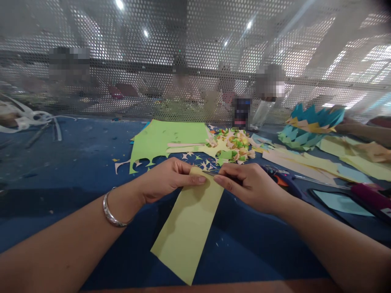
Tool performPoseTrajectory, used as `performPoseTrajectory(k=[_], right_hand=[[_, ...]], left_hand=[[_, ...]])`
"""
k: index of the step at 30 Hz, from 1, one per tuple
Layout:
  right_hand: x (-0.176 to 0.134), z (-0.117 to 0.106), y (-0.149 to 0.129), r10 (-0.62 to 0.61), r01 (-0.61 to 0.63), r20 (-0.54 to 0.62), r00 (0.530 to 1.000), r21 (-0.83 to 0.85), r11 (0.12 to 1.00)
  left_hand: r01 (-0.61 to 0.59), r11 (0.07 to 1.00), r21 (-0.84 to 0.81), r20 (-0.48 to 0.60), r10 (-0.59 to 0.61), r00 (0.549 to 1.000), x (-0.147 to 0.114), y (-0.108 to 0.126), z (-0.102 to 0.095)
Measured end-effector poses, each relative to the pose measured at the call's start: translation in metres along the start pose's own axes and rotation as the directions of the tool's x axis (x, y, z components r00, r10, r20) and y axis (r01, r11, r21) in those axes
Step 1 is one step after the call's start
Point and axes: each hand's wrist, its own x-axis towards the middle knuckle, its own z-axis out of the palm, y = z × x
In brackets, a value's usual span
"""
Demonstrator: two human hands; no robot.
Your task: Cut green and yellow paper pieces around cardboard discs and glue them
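A long pale-yellow paper strip slants towards me over the blue table. At its top edge my left hand pinches it between thumb and fingers. My right hand is closed at the strip's upper right corner, around a small tool with a thin pointed metal tip. The tip lies against the paper near my left thumb. The tool's handle is hidden in my fingers, so its exact kind does not show.
Behind my hands lie a green paper sheet with round cut-outs and a heap of curled paper pieces. To the right are a blue-and-yellow zigzag paper ring, paper strips and a dark phone-like frame. A perforated metal screen closes off the back.
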Motion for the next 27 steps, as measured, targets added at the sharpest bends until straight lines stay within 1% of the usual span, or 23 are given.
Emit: performPoseTrajectory(k=[12, 18, 27], right_hand=[[0.0001, 0.0020, 0.0027, -0.003, 0.003, 0.009, 1.000, -0.014, 1.000], [0.0004, 0.0017, 0.0026, -0.004, 0.004, 0.015, 1.000, -0.030, 1.000], [-0.0002, 0.0023, 0.0013, 0.001, 0.001, 0.027, 1.000, -0.044, 0.999]], left_hand=[[-0.025, 1.000, -0.003, 0.023, 0.025, 0.999, 0.0024, -0.0014, 0.0038], [-0.014, 1.000, -0.012, 0.030, 0.014, 0.999, 0.0023, -0.0009, 0.0040], [-0.028, 0.999, 0.030, 0.059, 0.026, 0.998, 0.0048, -0.0040, 0.0021]])
